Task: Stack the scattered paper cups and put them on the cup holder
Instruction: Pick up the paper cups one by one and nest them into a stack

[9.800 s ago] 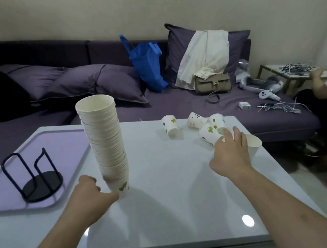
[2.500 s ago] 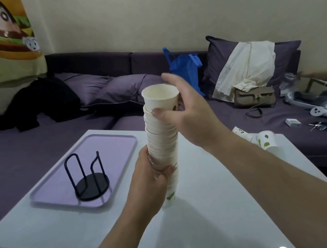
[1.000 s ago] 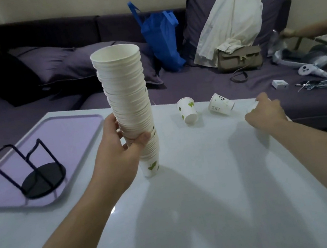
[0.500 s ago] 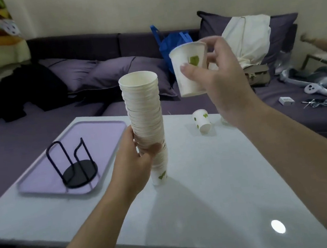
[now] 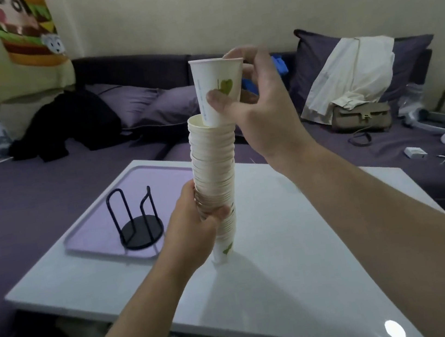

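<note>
A single paper cup (image 5: pixel 218 90), white with a green leaf print, sits upright with its base just entering the open mouth of the tall cup stack (image 5: pixel 214 175). The right hand (image 5: pixel 259 106) is closed around this cup, thumb on the near wall and fingers wrapped behind it up to the rim. Below it, the left hand (image 5: pixel 195 226) is clasped around the lower part of the stack, whose bottom cup rests on the white table (image 5: pixel 299 257). The stack leans slightly, its top toward the right hand. To seat the cup well, the person would likely keep it centred over the top rim and press straight down along the stack's own lean, while the left hand braces against buckling; a sideways push could bend so tall a column. To the left of the left hand, well apart, the black wire cup holder (image 5: pixel 137 223) stands empty on a lilac tray (image 5: pixel 104 227). No other loose cups are in view here.
</note>
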The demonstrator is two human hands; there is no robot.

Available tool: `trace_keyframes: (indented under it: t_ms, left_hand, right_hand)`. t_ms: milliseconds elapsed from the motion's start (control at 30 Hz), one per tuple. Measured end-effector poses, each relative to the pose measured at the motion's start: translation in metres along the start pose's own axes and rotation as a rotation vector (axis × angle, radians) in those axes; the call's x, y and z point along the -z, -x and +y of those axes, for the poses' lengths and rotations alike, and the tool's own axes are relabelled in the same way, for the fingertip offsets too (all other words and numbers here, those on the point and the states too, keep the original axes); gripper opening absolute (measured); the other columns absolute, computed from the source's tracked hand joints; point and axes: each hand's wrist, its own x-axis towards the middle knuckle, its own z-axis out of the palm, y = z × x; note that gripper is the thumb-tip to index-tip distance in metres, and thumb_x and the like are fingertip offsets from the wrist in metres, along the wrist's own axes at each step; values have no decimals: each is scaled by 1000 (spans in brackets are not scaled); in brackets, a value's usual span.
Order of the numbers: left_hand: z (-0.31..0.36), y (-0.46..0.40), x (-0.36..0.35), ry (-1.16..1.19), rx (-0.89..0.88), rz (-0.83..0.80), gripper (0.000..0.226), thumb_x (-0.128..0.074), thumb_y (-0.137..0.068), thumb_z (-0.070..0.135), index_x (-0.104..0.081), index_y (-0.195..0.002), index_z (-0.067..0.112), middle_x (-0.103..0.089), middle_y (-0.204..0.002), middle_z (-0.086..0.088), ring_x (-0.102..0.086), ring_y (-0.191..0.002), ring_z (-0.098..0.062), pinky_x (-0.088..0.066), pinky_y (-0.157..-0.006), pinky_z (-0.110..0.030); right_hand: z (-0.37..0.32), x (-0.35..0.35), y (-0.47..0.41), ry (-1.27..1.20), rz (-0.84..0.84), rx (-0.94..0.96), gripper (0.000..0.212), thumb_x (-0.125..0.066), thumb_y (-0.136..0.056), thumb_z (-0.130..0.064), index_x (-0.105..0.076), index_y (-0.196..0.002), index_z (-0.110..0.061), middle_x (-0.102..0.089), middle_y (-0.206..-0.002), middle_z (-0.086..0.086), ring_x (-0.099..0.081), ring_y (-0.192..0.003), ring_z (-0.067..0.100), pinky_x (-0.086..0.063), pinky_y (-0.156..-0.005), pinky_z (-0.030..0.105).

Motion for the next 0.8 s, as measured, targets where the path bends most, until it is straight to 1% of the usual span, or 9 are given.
trace_keyframes:
  t_ms: [167, 233, 367, 467, 500, 567, 667, 733, 800]
  left_hand:
    - [-1, -1, 0, 4, 9, 6, 49, -77, -95, 26, -52, -132, 43, -70, -115, 26, -62, -108, 9, -51, -92, -32]
    - [-1, -2, -1, 5, 6, 5, 48, -77, -95, 24, -52, -130, 44, -70, -113, 27, -61, -105, 13, -50, -90, -30]
    - [-2, -3, -3, 8, -5, -3, 50, -77, -94, 23, -52, -133, 44, -69, -113, 30, -60, -102, 19, -50, -87, -24]
    - [-3, -4, -4, 11, -1, 1, 51, -77, -95, 22, -52, -134, 42, -70, -115, 26, -59, -103, 20, -49, -86, -24]
    - [-3, -4, -4, 12, 0, 1, 51, -76, -95, 22, -52, -135, 41, -70, -115, 26, -58, -103, 21, -49, -86, -24]
    - [-4, -5, -3, 14, 0, 0, 51, -76, -95, 22, -52, -136, 41, -70, -115, 27, -58, -102, 21, -49, -85, -23]
    - [-4, -5, -4, 21, -3, -6, 49, -76, -96, 21, -51, -134, 39, -69, -114, 26, -59, -99, 23, -49, -81, -20]
    - [-4, -5, -5, 28, -1, -1, 47, -76, -96, 21, -50, -131, 40, -69, -113, 25, -59, -97, 24, -48, -79, -19]
    - [-4, -6, -6, 29, -3, 4, 48, -76, -96, 21, -49, -130, 42, -68, -113, 25, -59, -97, 24, -48, -78, -18]
  right_hand:
    - [3, -3, -2, -19, -4, 8, 47, -81, -86, -3, -55, -125, -12, -67, -120, 15, -71, -88, 13, -60, -77, 28]
    - [6, -4, -2, 0, -31, 4, 48, -81, -87, -5, -55, -127, -13, -68, -120, 15, -72, -88, 13, -61, -78, 30]
    - [18, -6, -1, 91, -27, -13, 48, -84, -82, -17, -57, -122, -17, -70, -116, 7, -72, -102, 24, -61, -85, 33]
    - [26, -5, 1, 213, -109, -73, 38, -79, -85, -25, -61, -118, -20, -71, -108, 3, -69, -96, 14, -56, -80, 29]
    - [28, -4, 5, 247, -143, -105, 37, -75, -87, -31, -63, -120, -22, -71, -111, 2, -67, -97, 10, -54, -81, 27]
    - [31, -4, 12, 279, -182, -124, 52, -68, -88, -42, -61, -136, -24, -65, -131, -4, -63, -116, 8, -51, -93, 26]
    - [37, -2, 19, 358, -271, -46, 73, -66, -91, -41, -44, -158, -21, -49, -155, -6, -50, -140, 10, -45, -116, 37]
    - [39, -1, 21, 368, -336, -42, 81, -67, -92, -38, -36, -164, -22, -43, -162, -8, -44, -146, 8, -42, -120, 43]
    - [40, 4, 23, 202, -341, -81, 84, -68, -92, -33, -29, -167, -25, -39, -166, -11, -42, -149, 7, -40, -123, 42]
